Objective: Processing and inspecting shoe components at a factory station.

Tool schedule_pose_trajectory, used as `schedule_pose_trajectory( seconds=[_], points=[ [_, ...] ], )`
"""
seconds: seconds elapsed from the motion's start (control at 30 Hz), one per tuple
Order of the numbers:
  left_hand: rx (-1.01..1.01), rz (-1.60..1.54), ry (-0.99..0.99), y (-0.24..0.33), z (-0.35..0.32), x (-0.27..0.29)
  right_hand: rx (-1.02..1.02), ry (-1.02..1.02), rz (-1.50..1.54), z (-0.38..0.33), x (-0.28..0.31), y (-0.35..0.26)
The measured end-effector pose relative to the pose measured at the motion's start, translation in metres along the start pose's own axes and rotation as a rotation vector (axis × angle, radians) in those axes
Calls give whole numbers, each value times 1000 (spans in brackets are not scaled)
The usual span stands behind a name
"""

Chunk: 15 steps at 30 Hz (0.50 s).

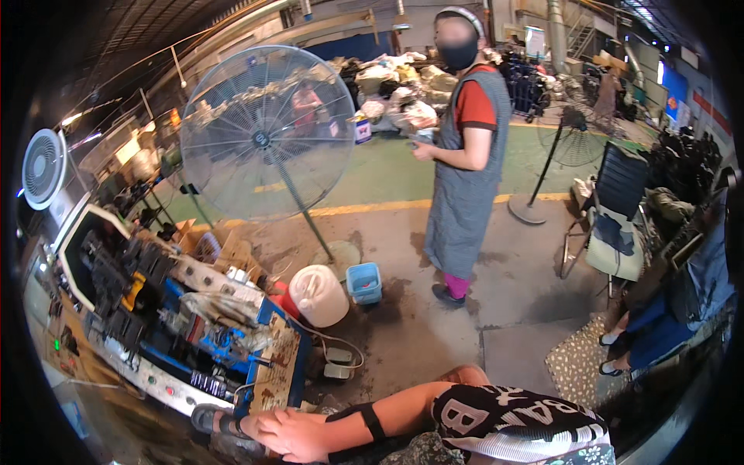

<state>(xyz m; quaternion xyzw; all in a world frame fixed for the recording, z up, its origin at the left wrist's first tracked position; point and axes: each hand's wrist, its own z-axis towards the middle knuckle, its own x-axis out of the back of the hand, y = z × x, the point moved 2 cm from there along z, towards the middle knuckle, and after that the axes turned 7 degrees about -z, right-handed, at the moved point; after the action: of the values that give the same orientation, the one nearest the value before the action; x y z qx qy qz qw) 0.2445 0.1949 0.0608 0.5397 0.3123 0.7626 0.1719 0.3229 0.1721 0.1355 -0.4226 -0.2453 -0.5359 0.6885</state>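
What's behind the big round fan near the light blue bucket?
Through the fan: green floor and a person in red, hazy. Whatever its solid centre covers can't be seen.

Blue bin (365,291) on grey floor (411,329)

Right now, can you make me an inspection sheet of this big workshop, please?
Surface: grey floor, with dark patches.
Things at hand: nothing clearly held; a sandalled foot and a blue-and-white machine are nearby.
Clutter: white jug beside a blue bin; piled sacks farther back.
Hands: one bare hand near the lower edge; left or right, I cannot tell.
Cables: pale cord loops near the machine.
Surroundings: large fan, standing person in a grey apron, dark-backed chair.
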Motion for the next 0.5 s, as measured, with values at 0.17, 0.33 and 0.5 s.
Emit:
schedule_pose_trajectory(
  seconds=[0.17, 0.33, 0.5],
  points=[
    [-41, -46, -61, -6, 30, -10, -132, -68, 120, -10, -1, 23],
    [-20, -66, -81, -15, 39, -14, -184, -41, 198, -13, 4, 48],
    [32, -53, -65, -20, 35, -8, -259, -84, 297, -10, -3, 52]
  ],
)
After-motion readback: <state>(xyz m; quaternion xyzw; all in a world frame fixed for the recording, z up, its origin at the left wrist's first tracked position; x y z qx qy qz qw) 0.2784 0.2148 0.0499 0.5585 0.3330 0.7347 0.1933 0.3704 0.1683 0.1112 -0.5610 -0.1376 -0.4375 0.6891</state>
